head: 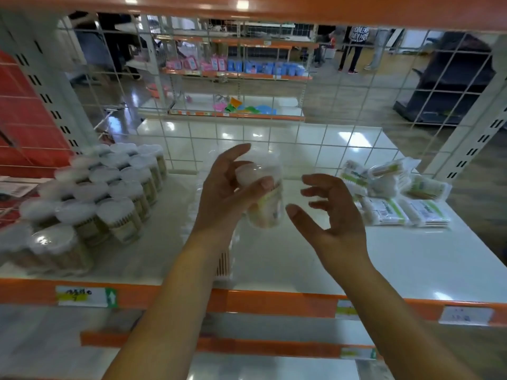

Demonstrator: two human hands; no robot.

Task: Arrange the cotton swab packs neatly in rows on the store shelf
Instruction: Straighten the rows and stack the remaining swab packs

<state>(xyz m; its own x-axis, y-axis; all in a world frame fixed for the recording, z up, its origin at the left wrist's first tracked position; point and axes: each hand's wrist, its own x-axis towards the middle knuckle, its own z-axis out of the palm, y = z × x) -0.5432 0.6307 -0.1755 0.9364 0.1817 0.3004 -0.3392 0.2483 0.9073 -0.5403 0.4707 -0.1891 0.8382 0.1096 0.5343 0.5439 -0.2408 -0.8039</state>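
Reaching in over the orange front edge of the shelf (315, 259), both forearms extended forward and bare. Left hand (233, 187) raised with palm turned inward, thumb and fingers curled round a clear cylindrical cotton swab pack (267, 198), lifted above the shelf surface and tilted slightly. Right hand (329, 212) just beside that pack, to its right, fingers spread and loosely bent, grasping nothing, not touching the pack as far as visible. Standing upright in tidy rows at the left end of the shelf, a block of similar cylindrical packs (109, 193), well apart from both hands. Lying in a loose heap at the back right, flat bagged swab packs (395, 193) with green print, near the wire grid (301, 138) behind.
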